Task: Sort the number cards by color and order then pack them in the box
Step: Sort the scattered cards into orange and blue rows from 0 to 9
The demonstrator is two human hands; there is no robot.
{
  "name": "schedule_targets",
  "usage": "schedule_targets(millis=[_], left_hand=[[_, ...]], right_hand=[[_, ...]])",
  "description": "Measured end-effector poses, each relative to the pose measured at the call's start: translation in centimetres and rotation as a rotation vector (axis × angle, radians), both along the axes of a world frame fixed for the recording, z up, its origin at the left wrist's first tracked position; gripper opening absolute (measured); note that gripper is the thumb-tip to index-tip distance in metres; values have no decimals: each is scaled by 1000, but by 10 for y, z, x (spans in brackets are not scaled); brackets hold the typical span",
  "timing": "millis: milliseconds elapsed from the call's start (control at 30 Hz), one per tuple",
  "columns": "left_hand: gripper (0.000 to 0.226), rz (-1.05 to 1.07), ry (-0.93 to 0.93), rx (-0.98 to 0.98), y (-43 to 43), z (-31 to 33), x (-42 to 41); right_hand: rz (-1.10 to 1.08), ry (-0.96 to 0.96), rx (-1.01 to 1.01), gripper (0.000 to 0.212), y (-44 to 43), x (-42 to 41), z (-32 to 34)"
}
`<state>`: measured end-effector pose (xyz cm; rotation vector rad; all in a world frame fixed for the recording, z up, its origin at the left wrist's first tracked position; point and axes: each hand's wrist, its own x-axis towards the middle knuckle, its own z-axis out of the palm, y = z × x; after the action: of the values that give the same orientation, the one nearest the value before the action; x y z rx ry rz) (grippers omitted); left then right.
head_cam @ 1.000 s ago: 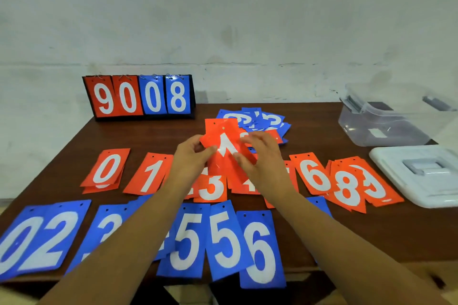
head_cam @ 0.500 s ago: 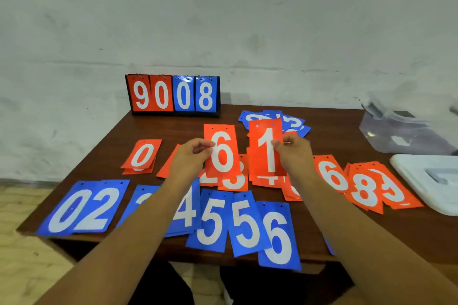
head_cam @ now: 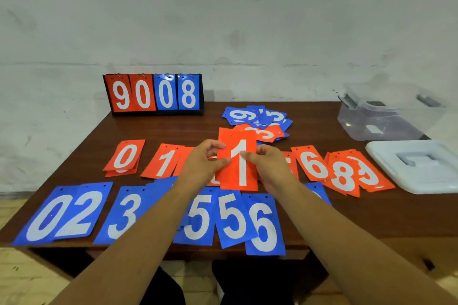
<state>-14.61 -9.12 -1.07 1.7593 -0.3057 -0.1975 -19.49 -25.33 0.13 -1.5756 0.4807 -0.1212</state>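
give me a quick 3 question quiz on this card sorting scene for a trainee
1. True or false: the left hand and the right hand both pinch the red 1 card.
2. Where is the white lid of the clear box? A: on the box. B: flat on the table, nearer than the box. C: on the floor.
3. Fill in: the scoreboard at the back reads ____.
Key: 1 true; 2 B; 3 9008.

Left hand (head_cam: 204, 164) and right hand (head_cam: 271, 168) on bare forearms (head_cam: 138, 238); dark trousers (head_cam: 260, 277) below.
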Motion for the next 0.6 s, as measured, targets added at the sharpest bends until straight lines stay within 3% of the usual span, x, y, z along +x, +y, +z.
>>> schedule_targets(millis=[167,267,400,600], left_hand=[[32,29,25,37,-9,-6,2],[31,65,27,49,-14,-8,4],[35,97,27,36,-25,-5,7],[30,30,69,-1,-51,-6,6]], right_hand=[[-16,-34,171,20,-20,-10,-5],[-37,-26,-73,13,-42,-17,-4],[-200,-38,-290,27,-96,-18,-5],[-406,124,-664,22,-169,-11,-15]])
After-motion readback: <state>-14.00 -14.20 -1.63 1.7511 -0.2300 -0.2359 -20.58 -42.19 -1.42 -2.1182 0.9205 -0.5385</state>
